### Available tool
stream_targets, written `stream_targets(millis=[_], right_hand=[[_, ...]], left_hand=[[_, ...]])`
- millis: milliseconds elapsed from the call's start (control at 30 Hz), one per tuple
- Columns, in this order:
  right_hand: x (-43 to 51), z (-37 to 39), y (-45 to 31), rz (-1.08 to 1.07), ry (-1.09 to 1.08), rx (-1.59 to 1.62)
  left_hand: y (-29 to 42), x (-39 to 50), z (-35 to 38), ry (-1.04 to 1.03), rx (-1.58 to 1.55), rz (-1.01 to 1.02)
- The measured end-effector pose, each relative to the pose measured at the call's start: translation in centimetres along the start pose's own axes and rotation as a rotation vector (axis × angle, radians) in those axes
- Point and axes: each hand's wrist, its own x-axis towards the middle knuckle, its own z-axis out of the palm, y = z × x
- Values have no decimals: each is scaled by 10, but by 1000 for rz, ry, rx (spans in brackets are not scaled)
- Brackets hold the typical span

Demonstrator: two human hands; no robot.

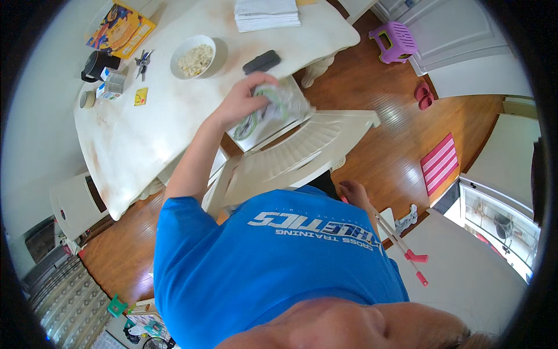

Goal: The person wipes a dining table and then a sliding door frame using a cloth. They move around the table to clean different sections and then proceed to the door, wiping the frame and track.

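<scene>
My left hand point(246, 98) grips a crumpled clear plastic bag point(283, 102) with green-edged contents that I cannot make out. The bag is over the white seat point(257, 141) of a chair, by the table edge; whether it rests there is unclear. Between my body and the bag stands the cream chair's carved backrest point(301, 150). Down by my side, my right hand point(354, 194) is partly hidden by my blue shirt, and a bit of pink shows at its fingers. Whether it holds anything is not visible. Close to that forearm lean long pale handles point(394, 235) with pink ends.
On the white table point(144, 126) are a bowl of grainy food point(195, 61), a dark phone-like object point(261, 62), keys point(143, 65), a yellow packet point(141, 97), cartons point(110, 90), a black mug point(100, 65) and papers point(268, 19). A purple stool point(397, 41) and striped mat point(439, 164) occupy the floor.
</scene>
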Motion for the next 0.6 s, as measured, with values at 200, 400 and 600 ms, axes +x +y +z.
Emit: stream_targets(millis=[200, 400, 600], right_hand=[[42, -58, 21, -54, -50, 50], [54, -130, 85, 54, 78, 43], [43, -172, 171, 99, 217, 52]], left_hand=[[-6, 133, 33, 318, 504, 146], [-78, 220, 62, 386, 1147, -386], [-42, 278, 127, 274, 1177, -472]])
